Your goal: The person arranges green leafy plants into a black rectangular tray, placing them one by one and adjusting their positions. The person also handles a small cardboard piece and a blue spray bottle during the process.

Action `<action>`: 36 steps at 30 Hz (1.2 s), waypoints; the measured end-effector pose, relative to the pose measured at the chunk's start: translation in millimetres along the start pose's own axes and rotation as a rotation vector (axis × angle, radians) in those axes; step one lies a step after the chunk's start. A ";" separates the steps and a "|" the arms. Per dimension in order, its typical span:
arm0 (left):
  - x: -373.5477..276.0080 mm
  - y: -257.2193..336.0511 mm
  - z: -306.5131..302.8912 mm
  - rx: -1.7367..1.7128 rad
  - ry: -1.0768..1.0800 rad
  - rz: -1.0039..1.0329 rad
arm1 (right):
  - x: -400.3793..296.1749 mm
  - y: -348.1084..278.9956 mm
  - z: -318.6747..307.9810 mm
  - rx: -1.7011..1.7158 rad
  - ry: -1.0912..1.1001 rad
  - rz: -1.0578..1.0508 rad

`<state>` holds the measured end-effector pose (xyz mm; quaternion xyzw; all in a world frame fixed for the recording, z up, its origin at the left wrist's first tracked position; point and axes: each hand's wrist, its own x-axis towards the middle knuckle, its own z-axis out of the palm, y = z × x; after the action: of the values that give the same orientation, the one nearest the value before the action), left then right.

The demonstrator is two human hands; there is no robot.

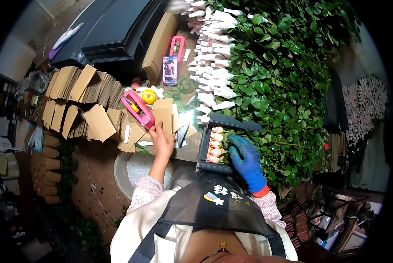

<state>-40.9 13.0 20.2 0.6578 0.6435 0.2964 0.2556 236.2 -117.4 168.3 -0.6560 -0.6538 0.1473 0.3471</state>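
Observation:
My left hand [162,139], bare, has its fingers on the lower edge of a cardboard piece [163,113], beside a pink tape dispenser [139,110]. My right hand [245,161], in a blue knitted glove with a coated palm side, rests over the stems and leaves just right of a row of pale pink roses [215,144]. The roses lie in a black corrugated holder [204,148] at the table's front edge. Whether the gloved fingers grip the stems cannot be told. A dark blade-like tool [182,135] lies between the hands.
Leafy stems [281,82] with white-sleeved heads [221,54] are heaped at the right. Cardboard stacks [101,88] stand left, black corrugated sheets [114,29] behind them. A yellow tape roll [148,96], boxed phone-like item [170,70] and second dispenser [177,47] lie mid-table. A round tub [124,174] stands below.

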 end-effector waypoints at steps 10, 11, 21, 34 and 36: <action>-72.5 132.6 -49.1 -0.428 -0.469 0.573 | 6.8 -5.9 -10.7 0.629 -0.143 0.608; -62.6 128.9 -53.6 -0.345 -0.376 0.551 | 10.4 6.3 -25.4 0.625 -0.126 0.672; -9.4 81.1 -33.2 -0.416 -0.458 0.298 | 26.4 32.6 2.1 0.547 -0.555 0.870; 7.8 173.6 24.1 0.318 -1.056 0.765 | 12.1 66.2 31.7 -0.328 -0.559 0.463; 13.6 176.3 27.0 0.352 -1.094 0.739 | 14.8 29.8 11.9 -0.508 -0.482 0.369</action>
<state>101.0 20.6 128.8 0.9212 0.1935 -0.1201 0.3153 252.5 -97.2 144.4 -0.7741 -0.6033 0.1906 -0.0219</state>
